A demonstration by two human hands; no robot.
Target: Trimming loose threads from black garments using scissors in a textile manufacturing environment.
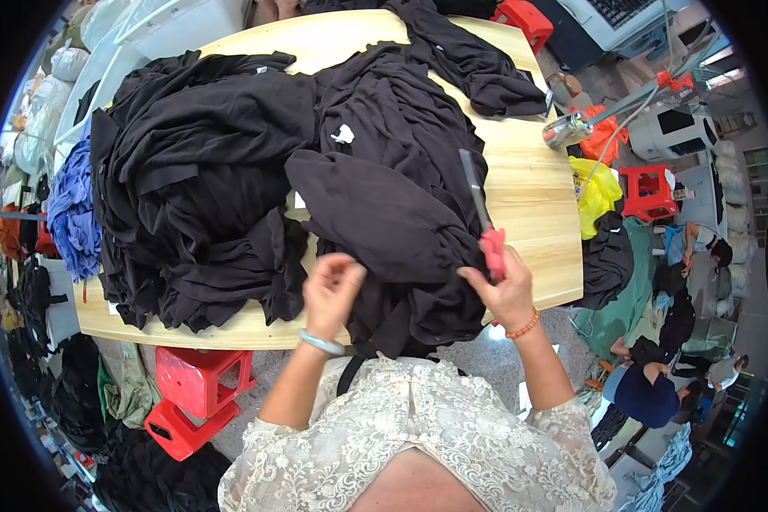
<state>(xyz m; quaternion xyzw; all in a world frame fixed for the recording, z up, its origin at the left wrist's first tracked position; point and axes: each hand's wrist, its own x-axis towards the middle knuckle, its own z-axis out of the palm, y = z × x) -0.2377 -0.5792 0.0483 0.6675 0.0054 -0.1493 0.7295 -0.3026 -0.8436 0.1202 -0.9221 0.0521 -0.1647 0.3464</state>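
Observation:
My right hand [509, 290] grips what look like red-handled scissors [492, 249], their long metal blade pointing away from me. The thumb of that hand rests against the edge of a black garment [384, 213] spread in front of me. To the left, my left hand [328, 288] hovers over the near edge of this garment with curled fingers; whatever they pinch, if anything, is too small to make out. A large heap of black garments [205, 154] lies to the left on the wooden table [533, 200]. A small white label [343, 134] shows on the dark cloth beyond.
Another black garment [478, 72] lies at the far right of the table. Red stools [200, 375] stand below its near left edge. Blue cloth [72, 209] hangs at the left, and a yellow bag [597, 194] sits beyond the right edge. Several people are at the far right.

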